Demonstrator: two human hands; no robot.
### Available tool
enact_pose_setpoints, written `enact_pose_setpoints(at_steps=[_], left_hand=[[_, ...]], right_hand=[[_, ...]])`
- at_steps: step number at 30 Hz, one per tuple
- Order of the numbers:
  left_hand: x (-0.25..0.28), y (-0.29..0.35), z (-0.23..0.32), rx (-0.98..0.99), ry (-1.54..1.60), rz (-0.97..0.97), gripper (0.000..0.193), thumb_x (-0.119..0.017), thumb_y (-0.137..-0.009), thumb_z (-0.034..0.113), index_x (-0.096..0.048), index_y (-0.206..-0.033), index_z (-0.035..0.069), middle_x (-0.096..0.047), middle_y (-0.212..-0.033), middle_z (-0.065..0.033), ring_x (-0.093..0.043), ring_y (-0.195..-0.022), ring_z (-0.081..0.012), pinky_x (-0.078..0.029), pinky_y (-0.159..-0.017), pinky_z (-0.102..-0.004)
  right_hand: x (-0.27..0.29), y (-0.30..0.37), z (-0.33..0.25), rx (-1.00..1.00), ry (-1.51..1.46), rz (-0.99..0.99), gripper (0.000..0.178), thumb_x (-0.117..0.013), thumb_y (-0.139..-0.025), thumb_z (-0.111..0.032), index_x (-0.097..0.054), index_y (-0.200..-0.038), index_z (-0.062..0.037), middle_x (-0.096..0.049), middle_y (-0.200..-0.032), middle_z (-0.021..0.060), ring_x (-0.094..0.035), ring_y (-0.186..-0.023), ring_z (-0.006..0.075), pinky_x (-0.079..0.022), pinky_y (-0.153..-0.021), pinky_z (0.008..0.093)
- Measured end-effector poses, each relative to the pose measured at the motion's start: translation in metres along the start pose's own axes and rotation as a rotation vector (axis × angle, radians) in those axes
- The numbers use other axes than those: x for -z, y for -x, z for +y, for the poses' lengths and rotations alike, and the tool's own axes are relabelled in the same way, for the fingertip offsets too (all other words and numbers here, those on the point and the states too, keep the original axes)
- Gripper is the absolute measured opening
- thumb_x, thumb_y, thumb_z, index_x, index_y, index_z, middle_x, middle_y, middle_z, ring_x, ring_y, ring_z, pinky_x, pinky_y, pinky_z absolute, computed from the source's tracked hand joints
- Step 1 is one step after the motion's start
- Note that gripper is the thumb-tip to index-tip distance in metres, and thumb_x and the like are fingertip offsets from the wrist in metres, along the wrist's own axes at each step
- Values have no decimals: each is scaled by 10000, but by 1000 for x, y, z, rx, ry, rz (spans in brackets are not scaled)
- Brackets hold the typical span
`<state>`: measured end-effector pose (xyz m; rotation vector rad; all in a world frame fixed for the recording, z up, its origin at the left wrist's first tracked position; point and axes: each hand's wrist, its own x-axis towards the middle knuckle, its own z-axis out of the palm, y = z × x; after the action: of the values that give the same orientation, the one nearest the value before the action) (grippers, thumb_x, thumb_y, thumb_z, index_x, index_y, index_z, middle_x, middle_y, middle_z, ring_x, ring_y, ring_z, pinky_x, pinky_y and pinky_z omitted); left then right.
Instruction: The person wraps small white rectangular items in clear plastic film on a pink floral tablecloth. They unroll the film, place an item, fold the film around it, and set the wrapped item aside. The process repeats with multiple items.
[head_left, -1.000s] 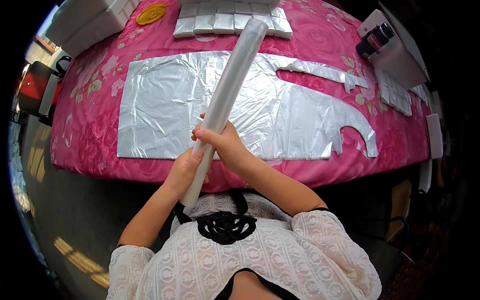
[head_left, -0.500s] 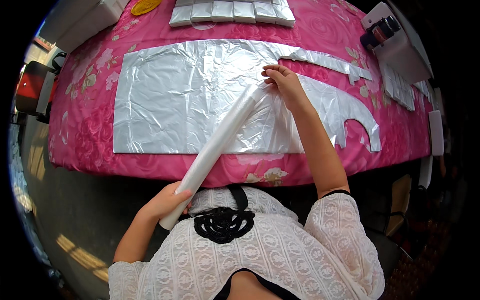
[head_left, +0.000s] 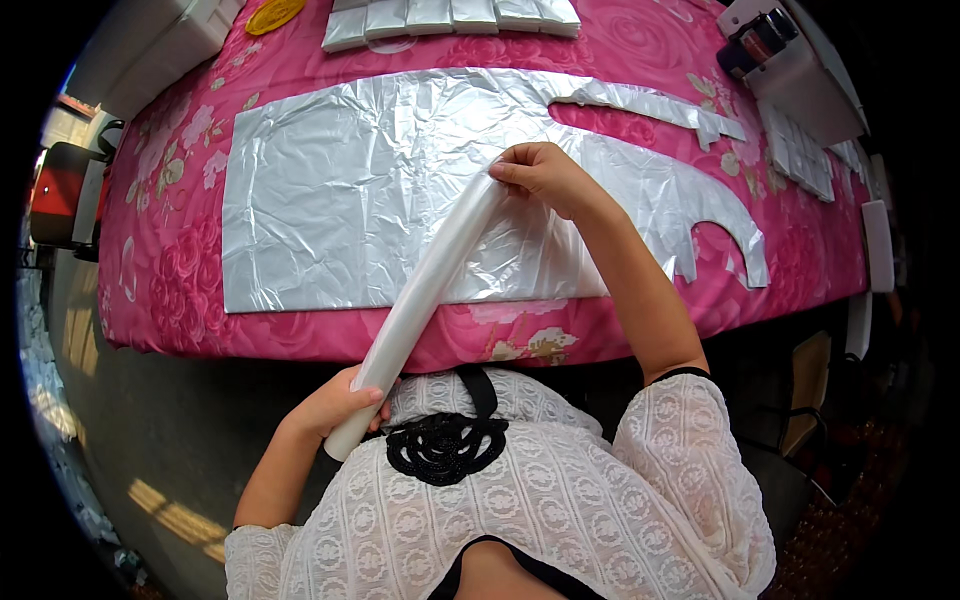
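Note:
A long roll of whitish, translucent plastic film (head_left: 415, 315) slants from near my waist up over the table. Around its lower end my left hand (head_left: 348, 402) is closed. My right hand (head_left: 540, 178) pinches the upper end between thumb and fingers. Beneath the roll's upper part, a stack of thin silvery plastic sheets (head_left: 310, 200) lies flat, wide at the left. Toward the right it divides into narrow strips with a curved cut-out between them, like plastic aprons or vest bags.
A pink flowered cloth (head_left: 180, 290) covers the table. Folded silvery packets (head_left: 430, 17) lie in a row at the far side, near a yellow disc (head_left: 273, 15). A white box (head_left: 165, 50) stands far left. At right are a dark bottle (head_left: 757, 43), a pale box (head_left: 815, 90) and more packets (head_left: 800, 150).
My right hand has moved slightly left and down and now pinches the roll's upper end; its fingers were reaching past it before. My left hand keeps its hold.

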<state>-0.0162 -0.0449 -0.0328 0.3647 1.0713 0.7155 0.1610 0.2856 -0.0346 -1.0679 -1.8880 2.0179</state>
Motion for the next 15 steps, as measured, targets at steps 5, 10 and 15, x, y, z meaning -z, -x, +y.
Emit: enact_pose_setpoints(at_steps=[5,10,15], left_hand=[[10,9,4,122,-5,-46,537,-697,-726,352,-500,-1094,13,-577,-733,-65,-552,-583,-109,-463,-543,-239],[40,41,-8,211,-129,-24,476,-735,-700,203,-528,-1074,-7,-612,-813,-71,-597,-714,-128,-496,-661,-263],[57,58,21,185,-489,-3,465,-765,-649,120,-562,-1048,-8,-640,-884,-68,-606,-841,-137,-480,-763,-282]], right_hand=[[50,-16,0,116,112,396,178,-626,-835,-194,-626,-871,-20,-556,-678,-22,-480,-575,49,-382,-528,196],[159,-14,20,144,249,698,184,-615,-834,-183,-637,-859,-2,-577,-689,-3,-491,-580,57,-395,-538,204],[179,-6,17,195,303,739,194,-616,-828,-178,-644,-843,13,-595,-683,10,-504,-575,69,-410,-550,217]])
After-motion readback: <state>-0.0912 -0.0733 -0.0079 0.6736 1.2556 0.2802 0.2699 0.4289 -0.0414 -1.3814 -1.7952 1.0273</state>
